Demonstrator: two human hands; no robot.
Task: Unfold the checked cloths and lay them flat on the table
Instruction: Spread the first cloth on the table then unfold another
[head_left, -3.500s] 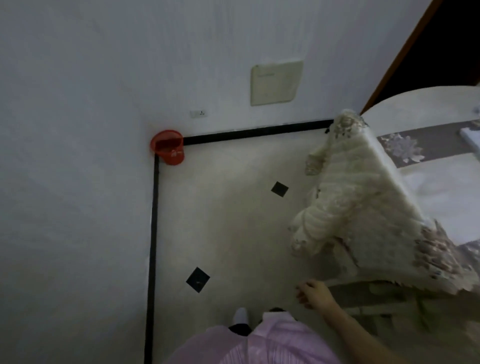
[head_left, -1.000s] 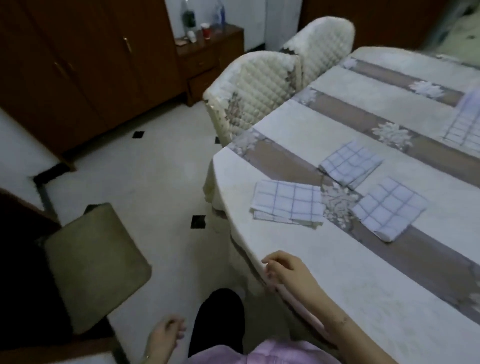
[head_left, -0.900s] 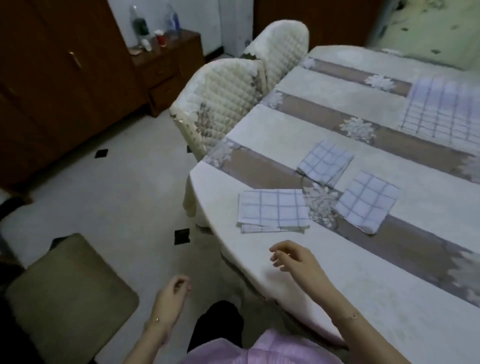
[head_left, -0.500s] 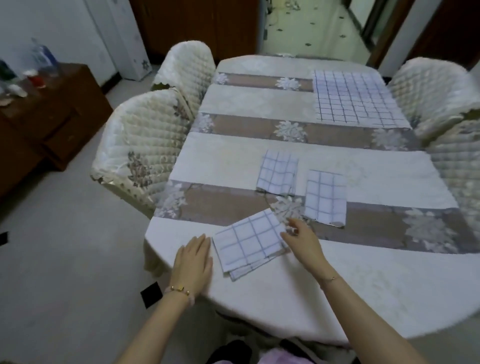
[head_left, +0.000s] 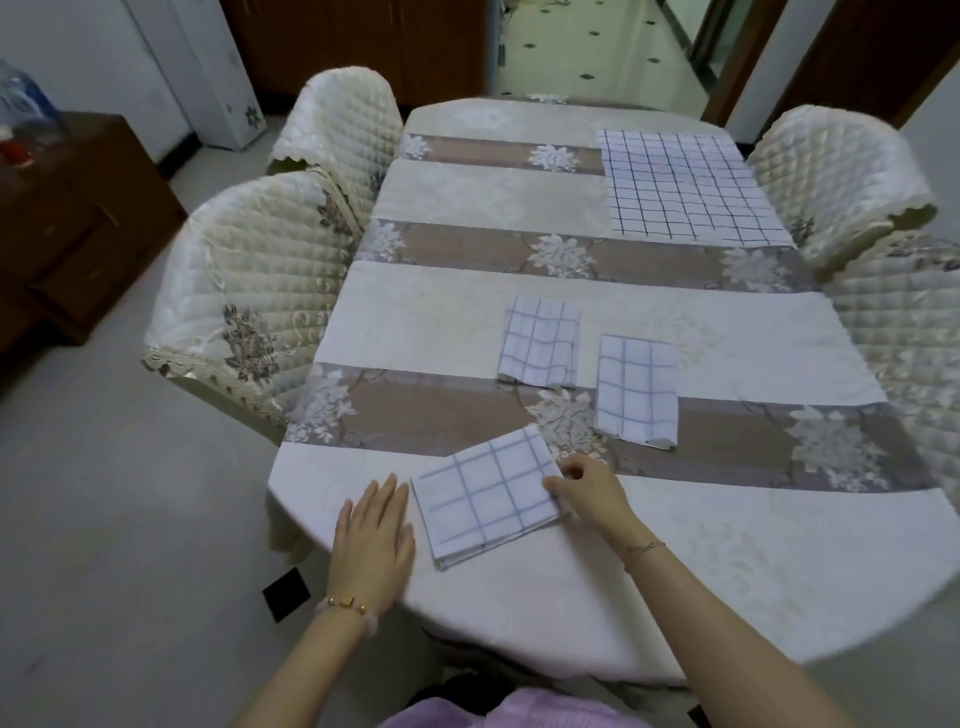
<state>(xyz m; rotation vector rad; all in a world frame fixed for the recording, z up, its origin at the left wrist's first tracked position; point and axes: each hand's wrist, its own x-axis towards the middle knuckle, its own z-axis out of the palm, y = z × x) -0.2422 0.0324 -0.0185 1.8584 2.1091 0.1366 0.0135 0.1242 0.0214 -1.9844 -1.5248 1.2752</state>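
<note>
Three folded white cloths with blue checks lie on the table (head_left: 467, 291). The nearest folded cloth (head_left: 485, 493) sits at the front edge, turned at an angle. My left hand (head_left: 374, 535) rests flat on the tablecloth just left of it, fingers apart, not touching it. My right hand (head_left: 589, 491) pinches the right edge of that cloth between thumb and fingers. A second folded cloth (head_left: 540, 343) and a third folded cloth (head_left: 636, 389) lie further in, side by side. One unfolded checked cloth (head_left: 685, 187) lies flat at the far right.
Quilted cream chairs stand close to the table: two chairs on the left (head_left: 249, 291) and two chairs on the right (head_left: 836, 176). A dark wooden cabinet (head_left: 67, 218) with bottles is at far left. A doorway (head_left: 597, 47) opens beyond the table's far end.
The view swung from a floor corner round to the table. My left hand came up and settled flat beside the nearest cloth. My right hand reached its right edge and pinched it.
</note>
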